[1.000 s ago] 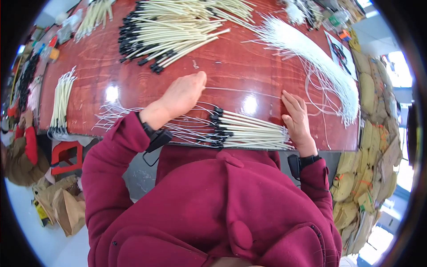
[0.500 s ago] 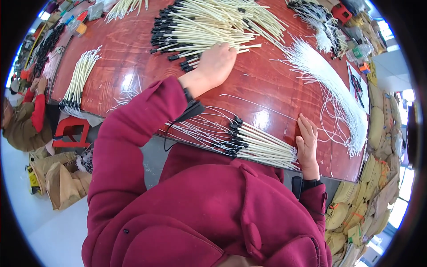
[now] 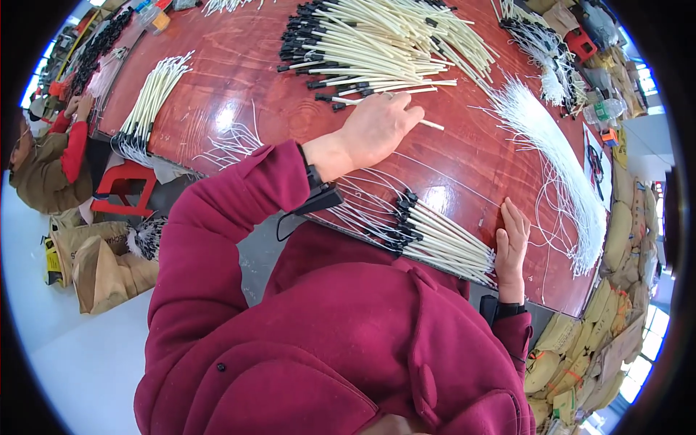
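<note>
My left hand [image 3: 383, 130] is closed on a slim cream rod [image 3: 433, 125] with a black end, at the near edge of a big pile of similar rods [image 3: 384, 43]. On the red-brown table my right hand [image 3: 513, 243] has its fingers stretched out, beside the pale ends of a row of rods [image 3: 449, 235]. The black ends of that row trail thin white strings [image 3: 362, 210] toward the left. One white string [image 3: 449, 177] runs across the tabletop to my right fingertips; whether they press on it I cannot tell.
A thick bundle of white strings [image 3: 562, 174] spreads along the right side. A rod bundle [image 3: 154, 105] lies at the left, and tangled strings [image 3: 544, 61] at the far right. Stacked sacks [image 3: 580, 341] stand right of the table. Another person [image 3: 51, 167] sits at the left near a red stool [image 3: 127, 188].
My left hand has drawn a rod nearer, away from the pile's edge. My right hand keeps its place beside the row. The whole view has shifted slightly.
</note>
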### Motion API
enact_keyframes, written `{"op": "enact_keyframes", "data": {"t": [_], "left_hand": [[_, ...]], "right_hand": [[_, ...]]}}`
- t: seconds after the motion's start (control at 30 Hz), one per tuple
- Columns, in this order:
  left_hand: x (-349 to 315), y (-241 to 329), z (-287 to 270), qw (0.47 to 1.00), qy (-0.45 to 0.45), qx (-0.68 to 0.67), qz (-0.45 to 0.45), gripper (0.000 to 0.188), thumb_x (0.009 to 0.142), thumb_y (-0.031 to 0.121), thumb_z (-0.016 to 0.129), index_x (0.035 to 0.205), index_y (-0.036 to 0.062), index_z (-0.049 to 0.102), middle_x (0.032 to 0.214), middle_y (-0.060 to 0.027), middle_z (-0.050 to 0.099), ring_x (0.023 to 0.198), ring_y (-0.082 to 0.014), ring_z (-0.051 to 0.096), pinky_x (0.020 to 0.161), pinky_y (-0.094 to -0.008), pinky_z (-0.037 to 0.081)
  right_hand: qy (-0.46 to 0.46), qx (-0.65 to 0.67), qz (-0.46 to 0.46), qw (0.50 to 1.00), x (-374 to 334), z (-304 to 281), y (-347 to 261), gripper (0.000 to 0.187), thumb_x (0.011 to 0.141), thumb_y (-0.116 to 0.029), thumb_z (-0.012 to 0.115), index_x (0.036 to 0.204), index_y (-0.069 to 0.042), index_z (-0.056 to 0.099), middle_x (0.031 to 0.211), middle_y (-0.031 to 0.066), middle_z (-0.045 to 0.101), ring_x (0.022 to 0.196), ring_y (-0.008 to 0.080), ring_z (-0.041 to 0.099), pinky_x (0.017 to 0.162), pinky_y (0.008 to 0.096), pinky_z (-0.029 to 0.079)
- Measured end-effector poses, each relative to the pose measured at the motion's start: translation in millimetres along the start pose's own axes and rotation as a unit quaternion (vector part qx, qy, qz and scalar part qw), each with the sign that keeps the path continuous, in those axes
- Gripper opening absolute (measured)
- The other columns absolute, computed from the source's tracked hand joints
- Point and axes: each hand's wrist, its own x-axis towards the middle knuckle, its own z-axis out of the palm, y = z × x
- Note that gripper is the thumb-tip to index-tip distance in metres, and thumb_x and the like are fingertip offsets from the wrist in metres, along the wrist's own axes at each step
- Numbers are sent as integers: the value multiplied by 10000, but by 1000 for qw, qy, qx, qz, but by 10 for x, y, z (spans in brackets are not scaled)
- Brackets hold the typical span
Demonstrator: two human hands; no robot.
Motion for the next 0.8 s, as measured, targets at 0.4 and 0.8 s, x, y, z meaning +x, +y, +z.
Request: {"op": "enact_keyframes", "data": {"t": [0.4,0.8], "left_hand": [[-927,-335,-388,984,-29,-105,-141,94,926,79,657,996,23,686,922,-130,651,881,-353,647,758,-425,511],[-952,-143,-350,982,-49,-125,-131,111,919,43,663,1019,4,692,932,-132,665,868,-335,654,750,-405,511]], "right_hand": [[9,-6,7,1000,44,1,-41,454,907,-131,638,1336,16,642,1439,122,598,1287,316,514,1131,410,369],[12,-6,20,1000,13,39,6,436,947,-148,620,1356,2,632,1452,119,590,1275,296,515,1136,395,358]]}}
